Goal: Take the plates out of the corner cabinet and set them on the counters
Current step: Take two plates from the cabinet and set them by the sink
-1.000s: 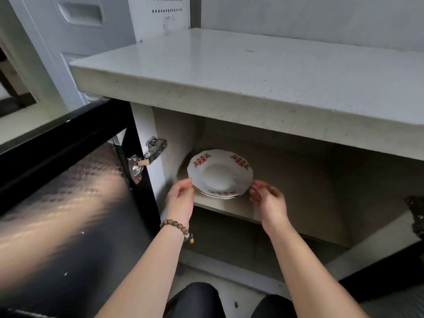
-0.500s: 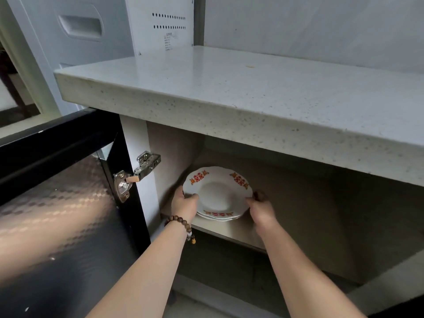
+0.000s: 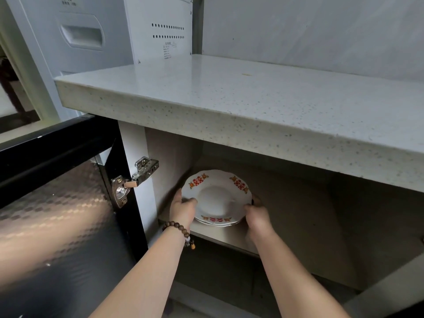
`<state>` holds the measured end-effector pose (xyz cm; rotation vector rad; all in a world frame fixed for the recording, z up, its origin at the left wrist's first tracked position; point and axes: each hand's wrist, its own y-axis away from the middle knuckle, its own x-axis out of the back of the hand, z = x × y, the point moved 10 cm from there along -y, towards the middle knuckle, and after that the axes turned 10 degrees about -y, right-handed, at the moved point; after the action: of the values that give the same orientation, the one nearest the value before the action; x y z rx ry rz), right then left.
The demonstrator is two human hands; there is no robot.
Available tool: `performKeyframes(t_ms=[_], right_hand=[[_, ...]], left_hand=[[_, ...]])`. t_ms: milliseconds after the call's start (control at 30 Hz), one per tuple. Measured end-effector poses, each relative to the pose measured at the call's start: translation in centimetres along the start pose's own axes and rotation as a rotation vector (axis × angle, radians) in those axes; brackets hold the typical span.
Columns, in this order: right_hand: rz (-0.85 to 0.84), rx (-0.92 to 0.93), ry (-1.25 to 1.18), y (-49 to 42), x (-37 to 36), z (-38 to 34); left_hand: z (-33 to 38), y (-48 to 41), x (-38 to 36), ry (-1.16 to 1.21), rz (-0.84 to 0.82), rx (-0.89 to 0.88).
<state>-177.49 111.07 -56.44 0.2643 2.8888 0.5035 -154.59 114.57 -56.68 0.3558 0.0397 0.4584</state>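
A small stack of white plates point(image 3: 216, 198) with red and orange rim patterns sits on the shelf point(image 3: 231, 237) inside the open corner cabinet, below the speckled counter point(image 3: 252, 104). My left hand point(image 3: 183, 208), with a bead bracelet at the wrist, grips the left rim of the stack. On the right rim my right hand point(image 3: 258, 215) holds on, fingers curled under the edge. How many plates are in the stack I cannot tell.
The black cabinet door point(image 3: 57, 214) stands open at the left, hung on a metal hinge point(image 3: 135, 180). A white appliance point(image 3: 103, 33) rises behind the counter's left end. The counter edge overhangs the cabinet opening just above the plates.
Both hands went from hovering beside the plates to gripping the stack's rims. My head has risen, so more of the counter top shows.
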Motion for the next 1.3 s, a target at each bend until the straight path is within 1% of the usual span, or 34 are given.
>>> performKeyframes(t_ms=[200,400,633,733,800,900,1133,1300], right_hand=[[0.024,0.052,-0.089,0.9,-0.3,-1.7],[0.072,0.064,-0.226,2.7,-0.4,-3.4],[0.153,-0.019,-0.336,5.5,0.4,-2.0],[0.193,-0.072,-0.321,6.9,1.4,-0.9],[0.185,-0.096,-0.328,8.0,1.7,-0.3],[0.174,-0.108,-0.322,10.0,2.3,0.1],[0.181,-0.204,-0.194,15.9,3.2,-0.8],[0.164,-0.273,-0.102,20.2,3.6,-2.3]], left_hand=[[1.4,0.5,0.6,0.066,0.004,-0.061],[2.9,2.3,1.6,0.167,-0.019,-0.124],[3.0,5.8,3.1,0.201,-0.073,-0.156],[3.1,7.7,3.9,0.202,-0.041,-0.178],[3.1,9.0,4.5,0.202,-0.002,-0.172],[3.2,11.0,5.2,0.171,0.045,-0.122],[2.7,16.3,7.7,0.089,0.168,0.116],[2.8,20.8,10.7,-0.055,0.266,0.258]])
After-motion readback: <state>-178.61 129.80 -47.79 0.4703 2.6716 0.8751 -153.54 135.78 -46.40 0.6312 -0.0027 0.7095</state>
